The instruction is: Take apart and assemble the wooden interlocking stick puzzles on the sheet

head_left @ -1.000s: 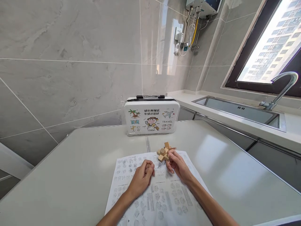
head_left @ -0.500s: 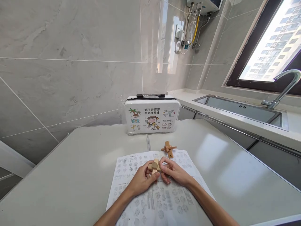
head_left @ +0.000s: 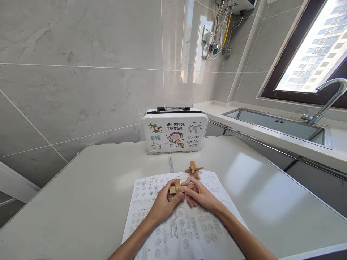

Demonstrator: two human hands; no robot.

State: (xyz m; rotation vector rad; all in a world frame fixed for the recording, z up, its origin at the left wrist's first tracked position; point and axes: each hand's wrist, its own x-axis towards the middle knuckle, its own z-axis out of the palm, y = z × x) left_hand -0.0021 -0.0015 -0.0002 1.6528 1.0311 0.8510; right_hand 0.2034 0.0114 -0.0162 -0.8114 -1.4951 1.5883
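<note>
Two-handed, we are pinching the wooden puzzle [head_left: 177, 184] between left grip [head_left: 163, 200] and right grip [head_left: 202, 196], one bar [head_left: 172, 190] running crosswise.

Table [head_left: 81, 202], white glossy top, with case [head_left: 175, 135], printed paper [head_left: 187, 227] and wooden puzzle [head_left: 193, 169].
Seam [head_left: 171, 164] in table top, from near middle of far edge to paper. Case: white, black-trimmed, with cartoon print and "TRAVEL" lettering; upright close to far edge, across seam line. Paper: spread flat, with rows of small grey diagrams; reaching toward near edge, nearest end out of view. Puzzle: crossed brown bars; astride paper's far border, right of seam, well in from right edge.
</note>
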